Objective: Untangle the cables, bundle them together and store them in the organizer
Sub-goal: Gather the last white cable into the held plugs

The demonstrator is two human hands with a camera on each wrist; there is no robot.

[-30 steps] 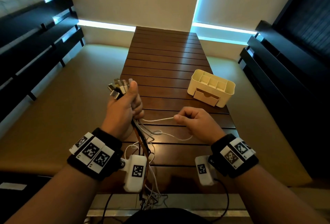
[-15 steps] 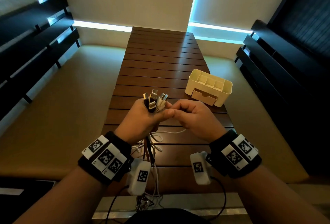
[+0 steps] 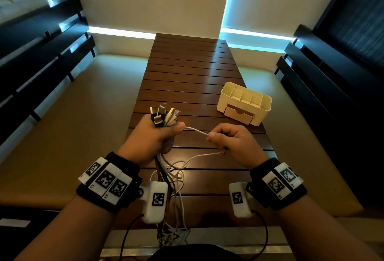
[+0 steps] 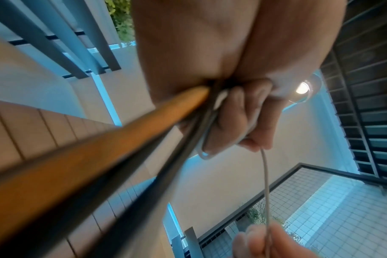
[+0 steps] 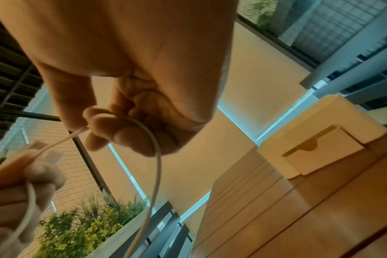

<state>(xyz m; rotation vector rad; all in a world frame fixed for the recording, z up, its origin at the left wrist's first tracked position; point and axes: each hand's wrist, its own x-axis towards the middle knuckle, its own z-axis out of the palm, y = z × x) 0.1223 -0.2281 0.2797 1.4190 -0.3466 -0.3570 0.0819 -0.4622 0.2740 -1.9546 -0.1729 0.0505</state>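
Observation:
My left hand (image 3: 154, 136) grips a bundle of cables (image 3: 164, 116) upright, their plug ends sticking out above the fist. Orange, dark and white strands (image 4: 144, 125) leave the fist below and hang to the table edge. My right hand (image 3: 230, 139) pinches a white cable (image 3: 196, 130) that runs taut from the left thumb; its slack loops down (image 5: 158, 165) under the fingers. The cream organizer (image 3: 244, 102) with open compartments and a small drawer stands on the slatted wooden table (image 3: 187, 77), beyond the right hand.
Loose cable loops (image 3: 176, 174) lie on the table between my wrists and trail over the near edge. Tan benches flank the table on both sides, with dark slatted railings (image 3: 41, 53) behind them. A planter with greenery (image 5: 82, 227) shows in the right wrist view.
The hands were together half a second ago; the right hand has pulled away to the right, drawing a length of white cable out from the left fist. The left hand moved slightly left.

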